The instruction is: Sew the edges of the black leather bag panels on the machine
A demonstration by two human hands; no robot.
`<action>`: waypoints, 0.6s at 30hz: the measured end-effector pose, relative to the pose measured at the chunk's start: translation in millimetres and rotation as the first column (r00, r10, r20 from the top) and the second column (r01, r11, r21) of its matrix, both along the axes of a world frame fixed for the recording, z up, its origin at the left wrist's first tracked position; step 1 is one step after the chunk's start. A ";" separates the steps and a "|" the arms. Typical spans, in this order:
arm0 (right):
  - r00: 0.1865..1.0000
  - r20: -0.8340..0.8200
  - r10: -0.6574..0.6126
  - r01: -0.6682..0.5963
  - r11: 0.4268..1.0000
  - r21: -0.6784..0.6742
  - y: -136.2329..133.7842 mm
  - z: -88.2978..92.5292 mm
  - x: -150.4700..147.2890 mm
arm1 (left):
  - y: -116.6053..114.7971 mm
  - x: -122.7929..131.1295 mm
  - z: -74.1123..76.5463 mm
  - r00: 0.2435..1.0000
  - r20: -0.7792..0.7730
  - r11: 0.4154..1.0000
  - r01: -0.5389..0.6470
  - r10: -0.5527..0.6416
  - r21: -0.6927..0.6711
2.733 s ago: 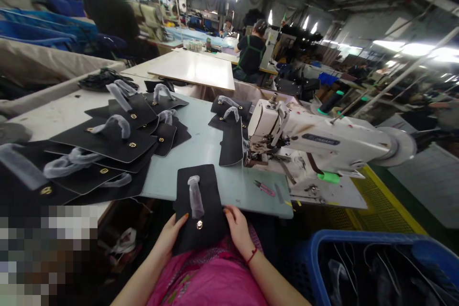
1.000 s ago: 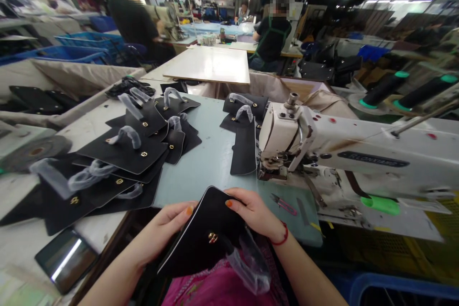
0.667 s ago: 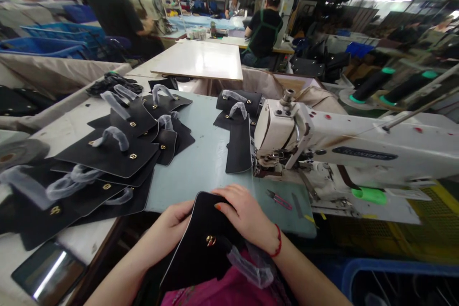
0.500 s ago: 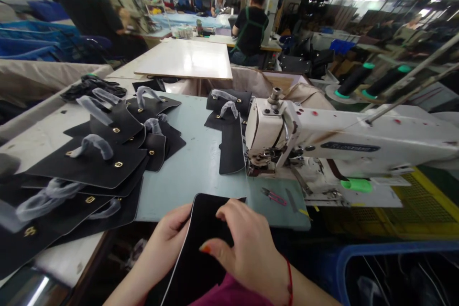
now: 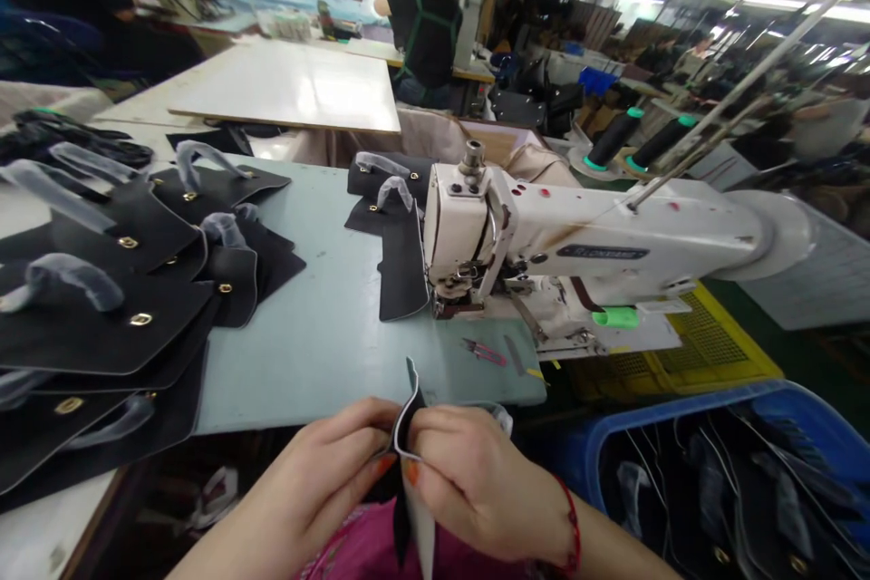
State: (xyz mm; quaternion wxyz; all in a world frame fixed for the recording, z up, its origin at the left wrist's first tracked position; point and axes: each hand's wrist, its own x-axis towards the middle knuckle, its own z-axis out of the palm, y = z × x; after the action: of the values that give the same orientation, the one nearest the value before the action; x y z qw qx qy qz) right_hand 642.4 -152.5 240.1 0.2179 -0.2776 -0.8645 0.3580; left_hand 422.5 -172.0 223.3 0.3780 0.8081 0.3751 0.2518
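A black leather panel [image 5: 420,526] with a pale edge is held nearly edge-on in front of my body, its top bent in a wave. My left hand [image 5: 340,467] pinches it from the left, fingers closed and thumb on its side. Opposite, my right hand [image 5: 476,476] grips the same panel with curled fingers. Both hands are at the near edge of the pale blue table [image 5: 292,381]. Past them, another black panel [image 5: 402,276] lies beside the sewing machine's head [image 5: 462,222]. Pink-handled thread snips [image 5: 484,352] rest on the table to the right.
Stacked black bag flaps [image 5: 101,317] with wrapped handles and gold fittings cover the left side. A blue bin [image 5: 598,444] of black pieces stands at the right, near a yellow crate [image 5: 720,340]. Thread cones [image 5: 615,138] stand behind the machine. A person [image 5: 428,27] sits farther back.
My right hand has gone from lying open over the panel to gripping it. The panel has turned edge-on and bent between both hands. The view has swung right.
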 end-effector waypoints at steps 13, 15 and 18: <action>0.967 -0.199 0.157 -0.196 0.961 -0.195 19.0 -23.6 8.5 | 31.0 -7.7 1.1 0.978 0.119 0.959 0.194 -0.172 -0.209; 0.958 -0.203 0.203 -0.241 0.952 -0.186 23.7 -20.2 10.9 | 34.7 -13.5 6.7 0.974 0.097 0.946 0.221 -0.203 -0.235; 0.952 -0.217 0.218 -0.259 0.948 -0.185 30.5 -14.5 21.1 | 37.4 -28.5 14.5 0.992 0.090 0.970 0.101 -0.083 -0.222</action>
State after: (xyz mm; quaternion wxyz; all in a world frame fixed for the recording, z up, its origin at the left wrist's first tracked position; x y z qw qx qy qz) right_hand 663.5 -122.0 225.6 0.2251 -0.1561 -0.8236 0.4966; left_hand 394.0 -134.6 237.8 0.4937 0.7655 0.3481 0.2217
